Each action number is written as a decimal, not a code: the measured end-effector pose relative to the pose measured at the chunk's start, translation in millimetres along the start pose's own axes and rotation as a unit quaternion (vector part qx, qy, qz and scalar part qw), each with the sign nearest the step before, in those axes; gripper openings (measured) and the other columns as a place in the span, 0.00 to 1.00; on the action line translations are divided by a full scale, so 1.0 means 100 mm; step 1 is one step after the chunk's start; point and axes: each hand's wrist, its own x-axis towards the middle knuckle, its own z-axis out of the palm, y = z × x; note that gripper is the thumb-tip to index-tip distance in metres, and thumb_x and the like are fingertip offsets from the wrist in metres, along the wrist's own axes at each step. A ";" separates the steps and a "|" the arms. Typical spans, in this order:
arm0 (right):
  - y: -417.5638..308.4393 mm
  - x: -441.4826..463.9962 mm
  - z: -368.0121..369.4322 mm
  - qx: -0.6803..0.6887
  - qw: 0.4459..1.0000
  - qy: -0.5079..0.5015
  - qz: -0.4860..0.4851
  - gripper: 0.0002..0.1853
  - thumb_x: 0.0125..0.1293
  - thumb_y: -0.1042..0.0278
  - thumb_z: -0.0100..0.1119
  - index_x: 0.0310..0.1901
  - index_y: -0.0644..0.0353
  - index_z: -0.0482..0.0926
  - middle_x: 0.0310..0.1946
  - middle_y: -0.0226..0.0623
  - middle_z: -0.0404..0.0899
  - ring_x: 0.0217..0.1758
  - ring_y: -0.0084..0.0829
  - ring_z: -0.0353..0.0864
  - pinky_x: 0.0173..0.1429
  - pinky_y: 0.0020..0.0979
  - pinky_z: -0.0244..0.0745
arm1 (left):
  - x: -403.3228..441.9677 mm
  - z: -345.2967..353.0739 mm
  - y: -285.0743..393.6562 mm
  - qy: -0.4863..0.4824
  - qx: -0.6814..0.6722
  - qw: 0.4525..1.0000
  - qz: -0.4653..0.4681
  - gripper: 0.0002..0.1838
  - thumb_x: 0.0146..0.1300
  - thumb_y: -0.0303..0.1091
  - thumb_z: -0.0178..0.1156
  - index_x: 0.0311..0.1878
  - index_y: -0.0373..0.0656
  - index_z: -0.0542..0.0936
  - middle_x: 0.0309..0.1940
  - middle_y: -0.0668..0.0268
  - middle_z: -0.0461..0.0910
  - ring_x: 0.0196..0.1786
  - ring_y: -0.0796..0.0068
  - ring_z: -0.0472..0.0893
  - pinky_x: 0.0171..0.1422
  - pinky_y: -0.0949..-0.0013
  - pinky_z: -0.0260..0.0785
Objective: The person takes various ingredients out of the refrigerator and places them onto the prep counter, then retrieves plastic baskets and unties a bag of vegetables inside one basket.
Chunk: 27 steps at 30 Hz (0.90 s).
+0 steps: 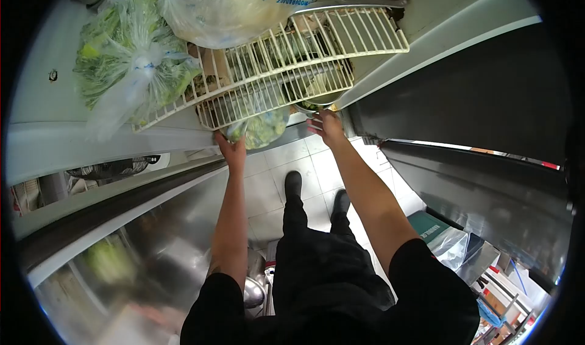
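Under the lower wire rack, my left hand [231,149] is at the left side of a clear plastic bag of chopped green vegetables [262,130]. Its thumb and a finger are spread, with the thumb close against the bag; the other fingertips are hard to see. My right hand [329,127] is open, fingers apart, just below a round metal container [317,106] with green pieces inside. Part of that container is hidden by the lower wire rack [277,98].
An upper wire rack [359,31] holds a knotted bag of leafy greens [131,59] and a large pale plastic bag [234,10]. Fridge doors stand open on both sides, a dark one [463,89] at right. Below are white floor tiles [262,180] and a green box [426,226].
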 end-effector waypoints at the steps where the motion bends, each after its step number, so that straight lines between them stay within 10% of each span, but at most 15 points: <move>1: 0.02 0.04 0.03 0.000 1.000 -0.001 0.003 0.24 0.78 0.54 0.50 0.68 0.58 0.66 0.55 0.45 0.76 0.49 0.40 0.84 0.50 0.45 0.84 | -0.10 -0.04 -0.12 -0.020 -0.062 0.996 -0.058 0.33 0.60 0.28 0.72 0.65 0.37 0.67 0.58 0.57 0.76 0.57 0.65 0.78 0.61 0.65 0.68; 5: 0.19 -0.06 0.40 0.041 0.993 0.027 0.111 0.39 0.70 0.32 0.55 0.74 0.49 0.62 0.71 0.46 0.64 0.69 0.47 0.70 0.57 0.69 0.69 | -0.38 -0.06 -0.46 -0.072 -0.142 0.977 -0.142 0.36 0.57 0.21 0.72 0.65 0.39 0.64 0.60 0.58 0.74 0.60 0.66 0.76 0.62 0.66 0.68; 10: 0.43 -0.52 0.87 -0.205 0.978 -0.030 0.032 0.52 0.62 0.24 0.59 0.78 0.45 0.51 0.69 0.46 0.69 0.67 0.49 0.73 0.56 0.58 0.76 | -0.60 -0.16 -0.38 -0.105 -0.122 0.965 -0.209 0.40 0.58 0.24 0.71 0.69 0.38 0.58 0.62 0.56 0.73 0.59 0.64 0.77 0.63 0.65 0.69; 17: 1.18 -0.51 0.57 -0.100 0.990 -0.096 -0.002 0.36 0.69 0.47 0.61 0.72 0.54 0.59 0.55 0.45 0.77 0.50 0.36 0.85 0.37 0.38 0.86 | -1.15 -0.33 0.73 -0.088 0.090 0.991 -0.047 0.36 0.54 0.32 0.73 0.63 0.34 0.65 0.54 0.52 0.73 0.56 0.57 0.76 0.63 0.59 0.68; 19: 1.06 -1.01 0.48 -0.119 0.984 -0.074 0.111 0.37 0.68 0.46 0.60 0.70 0.63 0.65 0.57 0.48 0.78 0.56 0.36 0.80 0.54 0.36 0.78 | -1.45 -0.38 0.87 -0.062 0.070 0.994 -0.055 0.32 0.53 0.34 0.73 0.58 0.34 0.69 0.52 0.51 0.73 0.54 0.53 0.76 0.62 0.57 0.67; 22: 1.16 -1.71 0.27 -0.122 0.986 -0.024 0.110 0.37 0.68 0.43 0.58 0.69 0.63 0.66 0.56 0.50 0.78 0.57 0.36 0.80 0.52 0.36 0.79 | -1.85 -0.55 1.27 -0.079 0.187 0.978 -0.048 0.33 0.52 0.36 0.74 0.57 0.34 0.70 0.51 0.54 0.74 0.53 0.57 0.77 0.61 0.58 0.68; 27: 0.92 -3.05 -0.32 -0.102 0.993 0.011 0.060 0.39 0.66 0.39 0.62 0.68 0.62 0.67 0.57 0.52 0.77 0.59 0.39 0.80 0.52 0.37 0.80 | -2.49 -0.83 1.92 -0.176 -0.109 0.973 -0.104 0.33 0.50 0.29 0.72 0.60 0.36 0.71 0.49 0.60 0.76 0.51 0.66 0.78 0.59 0.62 0.72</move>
